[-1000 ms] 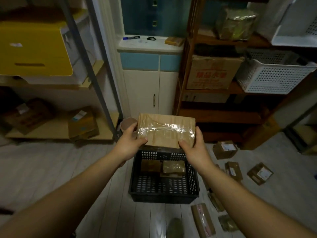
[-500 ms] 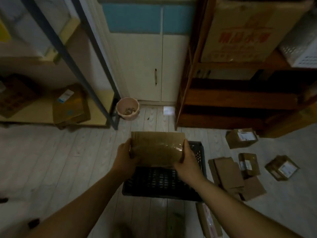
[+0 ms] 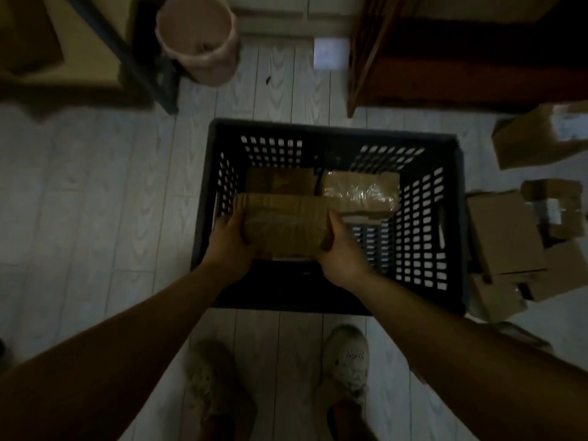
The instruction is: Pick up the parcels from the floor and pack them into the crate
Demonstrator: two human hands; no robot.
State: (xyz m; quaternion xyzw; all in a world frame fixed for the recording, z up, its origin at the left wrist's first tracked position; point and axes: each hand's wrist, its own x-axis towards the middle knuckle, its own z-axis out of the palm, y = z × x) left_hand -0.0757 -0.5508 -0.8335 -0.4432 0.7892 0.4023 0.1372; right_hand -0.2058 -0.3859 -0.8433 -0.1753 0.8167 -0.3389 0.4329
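A black perforated crate (image 3: 445, 224) stands on the pale plank floor in front of my feet. I hold a taped brown cardboard parcel (image 3: 286, 222) low inside the crate's near left part. My left hand (image 3: 230, 246) grips its left end and my right hand (image 3: 342, 249) grips its right end. Behind it in the crate lie two parcels: a dark brown one (image 3: 280, 183) at the back left and a tape-wrapped one (image 3: 361, 189) at the back right.
Several cardboard parcels (image 3: 506, 230) lie on the floor right of the crate, one more (image 3: 537, 138) further back. A pink bucket (image 3: 200, 43) stands beyond the crate beside a metal shelf leg (image 3: 133, 52). A wooden shelf unit (image 3: 461, 68) is at the back right.
My view has tilted down over the crate. Both hands have lowered the parcel from above the crate's rim down into it.
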